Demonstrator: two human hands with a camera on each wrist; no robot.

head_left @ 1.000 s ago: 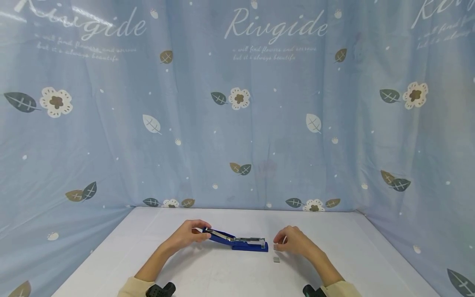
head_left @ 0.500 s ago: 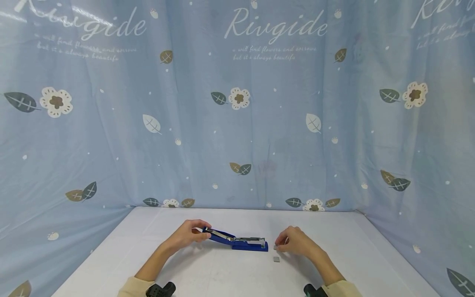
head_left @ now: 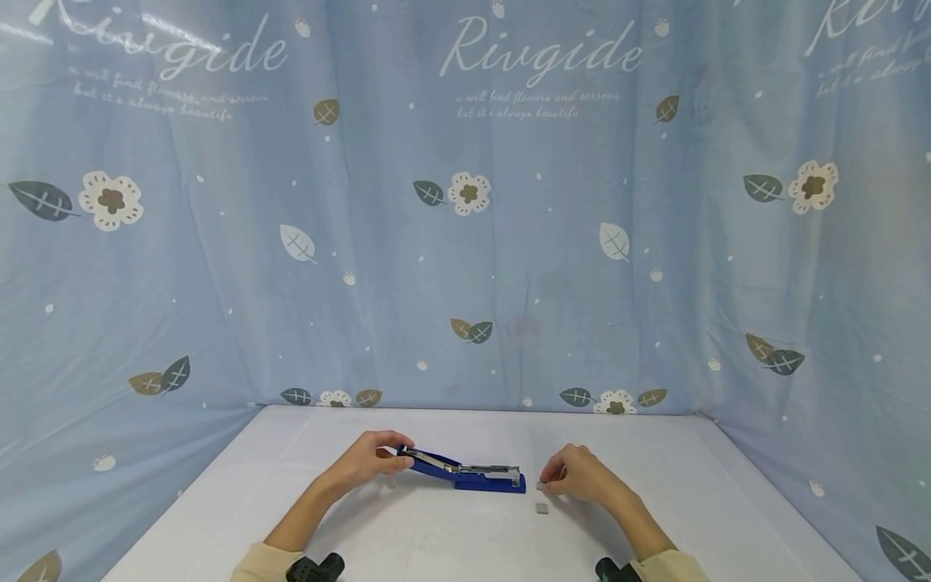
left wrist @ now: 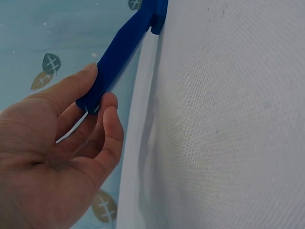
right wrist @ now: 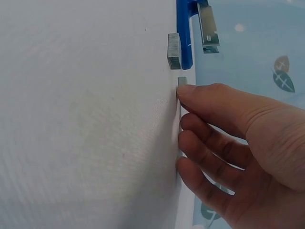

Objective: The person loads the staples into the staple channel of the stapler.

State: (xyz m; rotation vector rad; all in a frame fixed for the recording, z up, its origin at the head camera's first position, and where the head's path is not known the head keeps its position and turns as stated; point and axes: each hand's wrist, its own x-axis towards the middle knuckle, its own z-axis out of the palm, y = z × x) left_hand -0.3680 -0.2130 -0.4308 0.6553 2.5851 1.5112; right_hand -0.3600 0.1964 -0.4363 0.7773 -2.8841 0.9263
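Note:
A blue stapler [head_left: 489, 482] lies on the table, its top arm swung far back to the left and its metal magazine exposed. My left hand [head_left: 374, 459] pinches the end of that arm between thumb and fingers; the left wrist view shows the blue arm [left wrist: 119, 52] in the grip. Right of the base, my right hand [head_left: 578, 473] is low at the tabletop, thumb and fingertips on a small grey strip of staples [right wrist: 182, 80], mostly covered by the thumb. A second strip of staples [head_left: 541, 508] lies loose on the table, nearer to me.
The white table [head_left: 436, 541] is bounded by a blue patterned curtain [head_left: 465, 267] at the back and both sides. Dark wrist cameras [head_left: 315, 567] sit on the forearms at the front edge.
My right hand has shifted very slightly to the right, with the staple strip at its fingertips. The left hand and the stapler have stayed in place.

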